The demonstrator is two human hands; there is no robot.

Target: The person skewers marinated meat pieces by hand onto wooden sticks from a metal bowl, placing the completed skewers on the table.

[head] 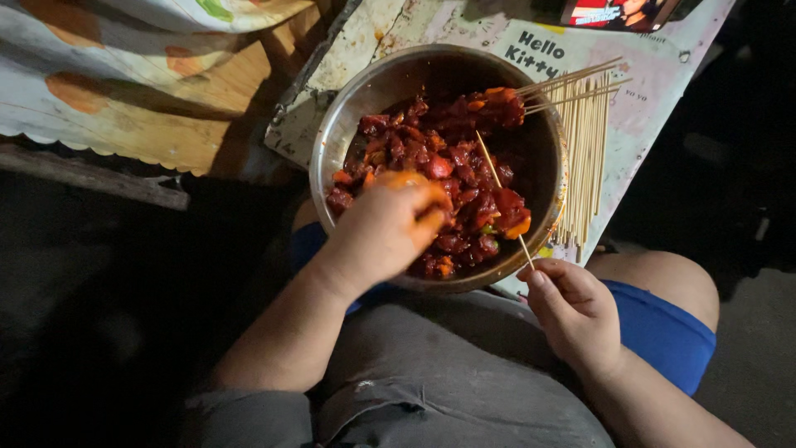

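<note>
A round metal bowl (332, 141) rests at the edge of a small low table, filled with red marinated meat chunks (448, 166) and bits of pepper. My left hand (383, 232) reaches into the near side of the bowl, its sauce-stained fingers curled on pieces of the meat. My right hand (572, 311) pinches the lower end of a thin wooden skewer (504, 197), whose tip points into the meat. Finished skewers (497, 101) loaded with meat lean on the bowl's far rim, their bare sticks pointing right.
A pile of bare wooden skewers (584, 158) lies on the printed table cover (647, 91) to the right of the bowl. A phone (618, 12) sits at the table's far edge. Patterned cloth (99, 58) lies on wood at the left. My knees are below the bowl.
</note>
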